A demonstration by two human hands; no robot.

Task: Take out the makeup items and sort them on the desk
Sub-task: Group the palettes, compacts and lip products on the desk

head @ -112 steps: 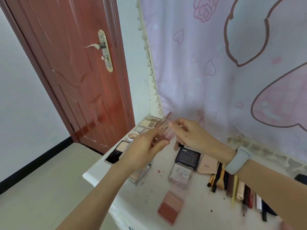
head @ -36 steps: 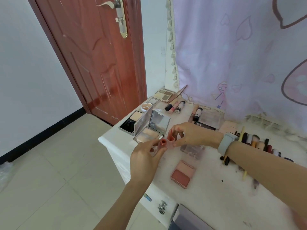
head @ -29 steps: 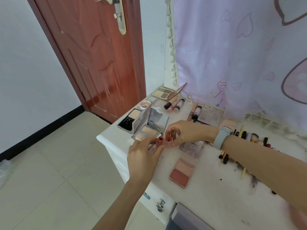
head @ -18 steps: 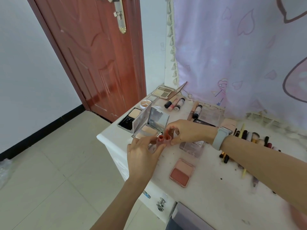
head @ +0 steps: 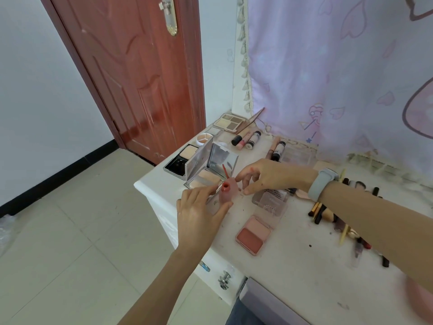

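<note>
While the left hand (head: 199, 214) gripped a small pink tube (head: 226, 192) upright over the near-left corner of the desk (head: 293, 266), its red mouth open to the camera, the right hand (head: 269, 175) hovered just right of it with thumb and forefinger pinched together. A thin red wand (head: 225, 171) stood tilted just behind the tube's mouth; the right hand probably held its cap, but the fingers hid that, so whether it truly gripped anything could not be told. The step in hand looked like capping the tube again. It called for a steady tube, the wand lowered straight into the mouth without wiping the rim, and then a twist until snug, so that no colour met the desk or the open mirror compact (head: 210, 165) just behind. Once capped, the tube seemed to belong with the other tubes (head: 246, 140) lying at the far edge near the curtain (head: 339, 66). A blush pan (head: 254, 234) lay near right of the hands, and brushes (head: 328, 212) lay further right, partly under the right forearm. Small print showed on a clear case (head: 271, 198) by the right wrist and on the dark-capped tubes, but it was too small to read.
</note>
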